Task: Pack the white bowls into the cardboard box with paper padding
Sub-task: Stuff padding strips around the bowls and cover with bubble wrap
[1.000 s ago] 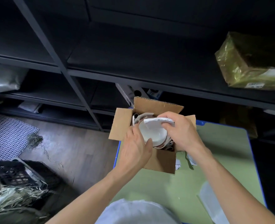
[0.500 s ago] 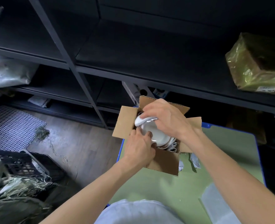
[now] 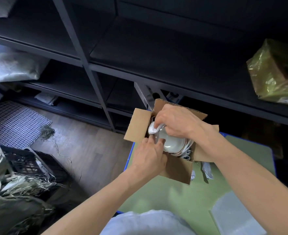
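Box (image 3: 177,168) sits on the counter (image 3: 182,197), at its far-left corner, flaps open. Bowls (image 3: 173,143) stacked inside, tilted. Paper wad (image 3: 154,129) in the box's far-left corner, above the top bowl's rim. Right hand (image 3: 178,122) over the box from the right, gripping the wad. Left hand (image 3: 148,158) at the near-left wall, fingertips on the bowl rim. Paper scraps (image 3: 206,170) on the counter just right of the box; loose sheet (image 3: 233,212) near-right. Shelving (image 3: 92,68) behind the counter: parcel (image 3: 273,73) on a shelf far right, bag (image 3: 14,68) far left. Floor left of the counter: crate (image 3: 29,163) near, mesh mat (image 3: 16,124) behind it.
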### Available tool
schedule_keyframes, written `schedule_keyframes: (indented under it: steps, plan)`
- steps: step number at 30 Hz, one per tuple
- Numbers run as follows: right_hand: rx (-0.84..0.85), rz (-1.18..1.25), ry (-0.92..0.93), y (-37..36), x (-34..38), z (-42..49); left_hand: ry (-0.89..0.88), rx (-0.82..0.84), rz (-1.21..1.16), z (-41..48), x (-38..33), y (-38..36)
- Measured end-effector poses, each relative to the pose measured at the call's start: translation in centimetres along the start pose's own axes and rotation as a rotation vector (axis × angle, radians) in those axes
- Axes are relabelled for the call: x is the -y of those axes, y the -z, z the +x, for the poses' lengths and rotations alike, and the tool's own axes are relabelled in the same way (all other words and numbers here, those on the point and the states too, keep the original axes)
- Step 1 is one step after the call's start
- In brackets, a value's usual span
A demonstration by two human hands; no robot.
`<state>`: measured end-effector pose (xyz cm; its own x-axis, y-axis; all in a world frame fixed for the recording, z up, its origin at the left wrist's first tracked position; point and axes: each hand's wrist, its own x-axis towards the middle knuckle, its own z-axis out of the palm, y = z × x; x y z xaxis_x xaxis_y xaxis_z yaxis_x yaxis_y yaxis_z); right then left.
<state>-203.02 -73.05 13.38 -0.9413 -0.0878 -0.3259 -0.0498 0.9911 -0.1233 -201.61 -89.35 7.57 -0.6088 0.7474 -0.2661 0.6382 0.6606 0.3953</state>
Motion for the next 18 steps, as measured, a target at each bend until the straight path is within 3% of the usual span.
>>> schedule_keyframes:
  steps: [11,18]
  plan:
    - [0.13,-0.078,0.107,-0.7,1.6,2.4,0.034,0.006,-0.007,-0.4,0.1,0.9]
    - [0.052,-0.002,0.091,-1.3,0.0,1.4,0.016,-0.025,0.052,-0.7,0.5,-0.4]
